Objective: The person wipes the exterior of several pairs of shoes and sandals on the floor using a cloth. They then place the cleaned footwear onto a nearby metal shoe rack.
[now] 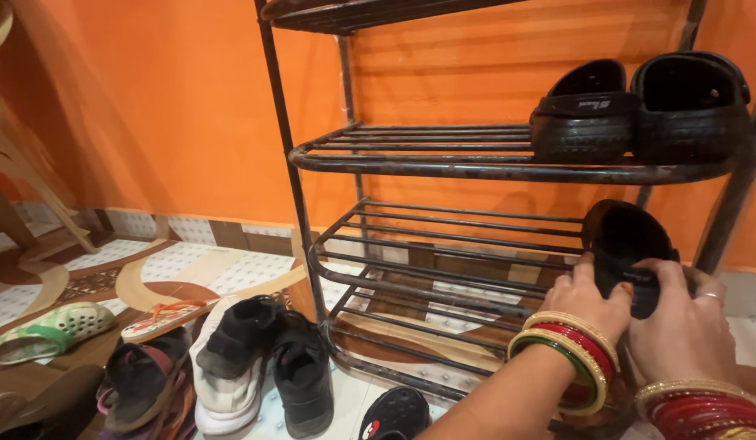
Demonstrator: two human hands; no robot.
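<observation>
Both my hands hold a black slip-on shoe [623,241] at the right end of the second-lowest shelf of a dark metal shoe rack [443,167]. My left hand [586,300], with red, green and gold bangles at the wrist, grips the shoe's near edge from the left. My right hand [684,322], wearing a ring and red and gold bangles, grips it from the right. The shoe rests tilted on the shelf bars. Two black clogs [639,106] stand side by side on the shelf above.
Shoes lie on the patterned floor at the left of the rack: black sneakers [300,375], a white shoe [223,391], a green and white clog [48,330], an orange flip-flop [162,318], a dark sandal [137,379]. An orange wall stands behind. A chair leg [19,187] is far left.
</observation>
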